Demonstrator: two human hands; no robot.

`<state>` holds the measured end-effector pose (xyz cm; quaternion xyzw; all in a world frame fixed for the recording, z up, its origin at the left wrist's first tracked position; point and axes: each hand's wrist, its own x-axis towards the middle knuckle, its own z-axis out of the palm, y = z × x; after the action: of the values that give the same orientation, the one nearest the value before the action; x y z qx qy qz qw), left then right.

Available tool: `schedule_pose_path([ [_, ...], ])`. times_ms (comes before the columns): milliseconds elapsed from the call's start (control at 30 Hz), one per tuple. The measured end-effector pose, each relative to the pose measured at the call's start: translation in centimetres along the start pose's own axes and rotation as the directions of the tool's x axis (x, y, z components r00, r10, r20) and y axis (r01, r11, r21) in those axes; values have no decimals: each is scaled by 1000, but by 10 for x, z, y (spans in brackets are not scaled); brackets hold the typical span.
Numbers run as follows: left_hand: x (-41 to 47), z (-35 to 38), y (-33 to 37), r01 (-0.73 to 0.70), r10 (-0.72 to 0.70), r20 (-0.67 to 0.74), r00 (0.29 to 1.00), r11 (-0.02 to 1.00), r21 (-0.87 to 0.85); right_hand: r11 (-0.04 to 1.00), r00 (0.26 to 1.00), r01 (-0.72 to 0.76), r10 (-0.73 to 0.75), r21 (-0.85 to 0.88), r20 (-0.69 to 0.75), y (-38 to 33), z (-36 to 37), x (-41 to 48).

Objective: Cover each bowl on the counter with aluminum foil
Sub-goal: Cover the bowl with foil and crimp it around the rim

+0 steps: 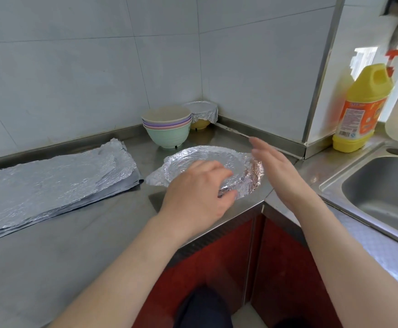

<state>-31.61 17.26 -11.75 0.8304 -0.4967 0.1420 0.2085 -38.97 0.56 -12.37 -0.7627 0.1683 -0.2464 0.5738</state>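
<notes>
Centre bowl (pixel 217 162), middle of frame near the front edge of the surface (pixel 75 245): foil is draped over it and the rim shows through as a round ridge, but the skirt flares loose at left and right, so not crimped all round. The bowl itself is hidden under the foil. Left hand (pixel 198 185) is on the near side, fingers curled over the foil at the rim, pressing it down. Right hand (pixel 273 166) is just beside the right edge of the foil, flat, fingers straight and together; motion-blurred, can't tell if it touches. Behind it, upper centre in the wall corner: covered yellow bowl (pixel 201 112), foil tucked round the rim, looks done. Just left of that: stack of bare bowls (pixel 167 129), nested, cream on top and green at the bottom, roughly four by the rims, exact count unclear. Left of frame: pile of foil sheets (pixel 51 183), flat, plenty in stock. Far right: sink (pixel 382 190), with a yellow detergent bottle (pixel 361 107) on the ledge behind it, neither involved. Status estimate: one bowl finished, second about half wrapped and needing the skirt folded under all round, and the whole stack untouched. Early in the job, most of it left.
</notes>
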Motion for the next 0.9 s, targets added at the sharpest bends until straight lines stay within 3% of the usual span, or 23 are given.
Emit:
schedule_pose_path([
  [67, 9, 6, 5, -32, 30, 49, 998, 999, 38, 1000, 1000, -6, 6, -4, -19, 6, -4, 14],
  [200, 25, 16, 10, -97, 86, 108, 990, 990, 99, 996, 992, -62, 69, -63, 105, 16, -6, 35],
  [500, 20, 22, -14, -231, 235, -56, 970, 970, 72, 986, 961, 36, 11, -165, 277, 19, -11, 37],
  [733, 20, 28, -19, -266, 272, -76, 959, 961, 80, 994, 981, 104, -105, 18, 163, 26, 21, 23],
  [900, 20, 29, -20, -256, 261, -83, 962, 964, 67, 994, 999, 43, -41, 98, -20, 30, 41, 20],
])
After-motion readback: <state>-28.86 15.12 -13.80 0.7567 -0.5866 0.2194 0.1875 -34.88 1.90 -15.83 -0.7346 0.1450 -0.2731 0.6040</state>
